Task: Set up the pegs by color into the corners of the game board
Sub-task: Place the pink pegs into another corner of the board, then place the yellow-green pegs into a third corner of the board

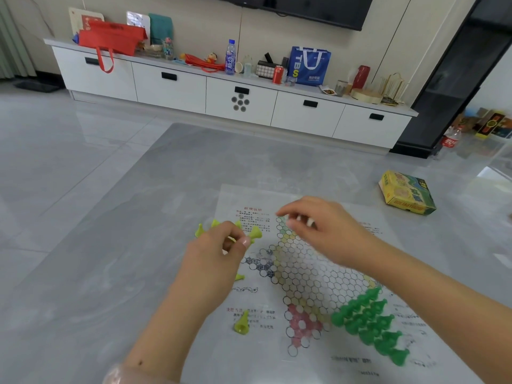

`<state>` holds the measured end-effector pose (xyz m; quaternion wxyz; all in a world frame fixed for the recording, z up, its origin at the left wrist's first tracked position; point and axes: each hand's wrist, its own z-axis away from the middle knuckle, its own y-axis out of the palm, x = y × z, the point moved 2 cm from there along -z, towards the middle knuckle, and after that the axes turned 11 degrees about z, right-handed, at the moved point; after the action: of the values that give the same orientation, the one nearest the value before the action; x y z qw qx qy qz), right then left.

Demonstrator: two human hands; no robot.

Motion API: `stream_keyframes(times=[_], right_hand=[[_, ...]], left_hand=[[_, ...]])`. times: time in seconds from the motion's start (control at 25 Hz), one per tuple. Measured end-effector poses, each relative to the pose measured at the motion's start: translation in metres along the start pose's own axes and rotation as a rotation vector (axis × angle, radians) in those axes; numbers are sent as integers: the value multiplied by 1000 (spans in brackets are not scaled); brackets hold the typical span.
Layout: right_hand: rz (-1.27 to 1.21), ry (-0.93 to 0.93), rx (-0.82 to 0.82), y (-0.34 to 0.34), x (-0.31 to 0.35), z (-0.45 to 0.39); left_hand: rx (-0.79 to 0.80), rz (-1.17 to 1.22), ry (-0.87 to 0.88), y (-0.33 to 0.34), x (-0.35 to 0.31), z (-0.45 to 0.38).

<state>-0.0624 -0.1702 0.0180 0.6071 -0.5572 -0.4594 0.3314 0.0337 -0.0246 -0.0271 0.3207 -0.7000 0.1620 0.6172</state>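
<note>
Lying well off to the right on the grey surface [110,245], a yellow-and-green game box [406,193] is seen closed, so its contents cannot be told. The paper game board [310,273] is spread flat on that surface, its hexagon star printed in the middle. On the star's right-hand corner a tight cluster of dark green pegs [371,325] is stood upright, filling that point.

Over to the left hand [219,248]: its grip is curled, and a yellow-green peg [255,233] is pinched between thumb and fingertips, the peg's flared base pointing right, just beside the board's left edge. More yellow-green pegs [206,227] are glimpsed behind the knuckles, partly hidden, at the board's upper-left margin. A small one [239,277] is lying below the left wrist on the paper, and another fallen peg [242,323] is lying on its side near the printed text, beside the forearm, well apart from the grip.

The right hand [318,220] is held above the star's top corner, blurred by motion; its fingers are bent downward, and whether anything is pinched there cannot be told. The red-tinted bottom corner [300,325] is seen just left of the dark green cluster.
</note>
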Motion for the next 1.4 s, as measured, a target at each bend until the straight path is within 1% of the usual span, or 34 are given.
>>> stream_keyframes(times=[0.08,0.12,0.16,0.32,0.44,0.48,0.56,0.64,0.68,0.76,0.84,0.92,1.0,1.08,1.28,1.4], right_hand=[[17,-165,36,8,27,4],[18,-212,28,11,34,4],[-4,-220,10,13,38,3],[-241,-96,-44,20,42,5],[-265,-48,-60,24,40,13],[-302,-16,-96,25,38,17],[-473,128,-225,30,30,23],[-681,312,-320,43,24,26],[-722,371,-326,51,22,25],[-669,389,-302,66,20,20],[-577,363,-285,72,22,13],[-511,333,-305,75,21,6],[-499,307,-316,79,22,3],[-499,265,-292,84,27,2],[-308,191,-278,98,30,-2],[-269,168,-270,100,30,-3]], left_hand=[[26,-27,60,2,-1,2],[27,-40,79,1,-1,3],[24,-46,89,0,0,3],[7,-34,80,-5,0,3],[15,-37,91,-6,-4,6],[21,-41,96,-6,-5,8],[-2,-61,89,-9,-4,12],[-107,-69,50,-17,0,13],[-181,-56,27,-24,3,11],[-305,27,-22,-35,7,6],[-356,126,-68,-39,9,1],[-340,183,-108,-36,9,-1],[-311,192,-121,-33,8,-2],[-296,196,-119,-32,7,-3],[-290,194,-109,-31,8,-4],[-279,200,-111,-30,7,-3]])
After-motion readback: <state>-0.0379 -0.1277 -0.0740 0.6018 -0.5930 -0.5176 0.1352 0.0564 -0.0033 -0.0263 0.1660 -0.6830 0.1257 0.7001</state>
